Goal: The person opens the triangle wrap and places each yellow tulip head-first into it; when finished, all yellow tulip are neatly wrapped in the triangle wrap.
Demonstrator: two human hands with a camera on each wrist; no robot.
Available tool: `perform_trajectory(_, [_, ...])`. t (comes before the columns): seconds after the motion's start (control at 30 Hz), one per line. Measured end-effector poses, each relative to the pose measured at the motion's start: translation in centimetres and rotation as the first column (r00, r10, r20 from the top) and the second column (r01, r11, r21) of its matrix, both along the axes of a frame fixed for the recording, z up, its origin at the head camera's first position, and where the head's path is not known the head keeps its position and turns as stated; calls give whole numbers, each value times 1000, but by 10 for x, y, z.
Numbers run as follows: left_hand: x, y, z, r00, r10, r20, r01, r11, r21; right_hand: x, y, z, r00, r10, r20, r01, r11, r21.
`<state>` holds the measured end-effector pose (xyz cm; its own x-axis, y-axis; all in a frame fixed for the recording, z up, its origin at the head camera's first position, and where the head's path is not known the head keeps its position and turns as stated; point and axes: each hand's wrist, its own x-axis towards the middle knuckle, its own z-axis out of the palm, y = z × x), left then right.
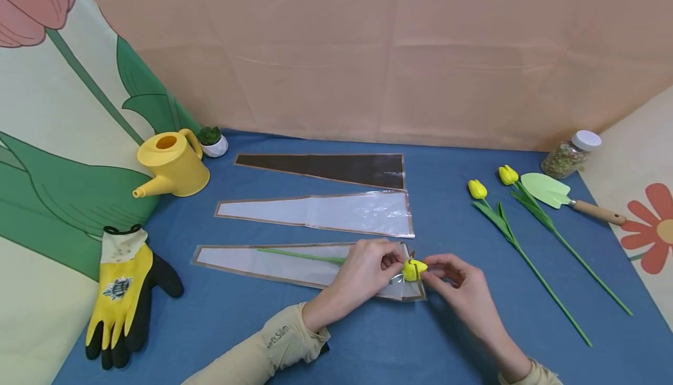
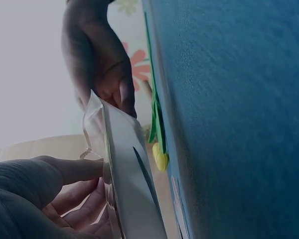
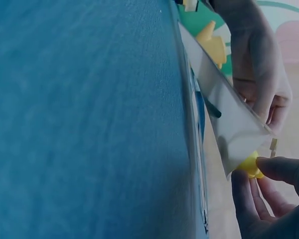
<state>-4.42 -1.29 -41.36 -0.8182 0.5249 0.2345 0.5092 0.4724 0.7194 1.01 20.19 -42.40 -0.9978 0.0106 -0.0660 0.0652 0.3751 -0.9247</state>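
A yellow tulip (image 1: 413,270) lies in a tapered white flower sleeve (image 1: 226,256) with a brown border. Its green stem shows along the sleeve, and its bloom sits at the wide right-hand mouth. My left hand (image 1: 365,268) pinches the edge of the sleeve near that mouth; the left wrist view shows thumb and fingers on the clear film. With thumb and fingertips, my right hand (image 1: 462,288) pinches the bloom, also visible as a yellow tulip head (image 3: 249,164) in the right wrist view. Part of the stem is hidden behind my left hand.
Behind lie a white sleeve (image 1: 315,212) and a dark sleeve (image 1: 342,169). Two more yellow tulips (image 1: 477,189), a trowel (image 1: 547,189) and a lidded jar (image 1: 565,159) are on the right. At left are a watering can (image 1: 176,166), a potted plant (image 1: 214,145) and a glove (image 1: 121,297).
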Motion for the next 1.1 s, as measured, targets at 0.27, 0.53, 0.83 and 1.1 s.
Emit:
perform_trajectory(0.27, [0,0,2,1000,3,-1,-3,1000,1,1,-4,2,999,-9,-45,12,997,70])
perform_trajectory(0.53, [1,0,1,1000,-1,-21,1,1000,18,4,-5,0,991,45,-124,-34,996,82])
perform_trajectory(0.83, [0,0,0,1000,-1,-30,2,1000,26,1,-10,-3,984,122,-131,-101,982,160])
perform_trajectory(1.1, [1,0,1,999,-6,-40,7,1000,22,-1,-12,-1,977,199,-78,-177,958,224])
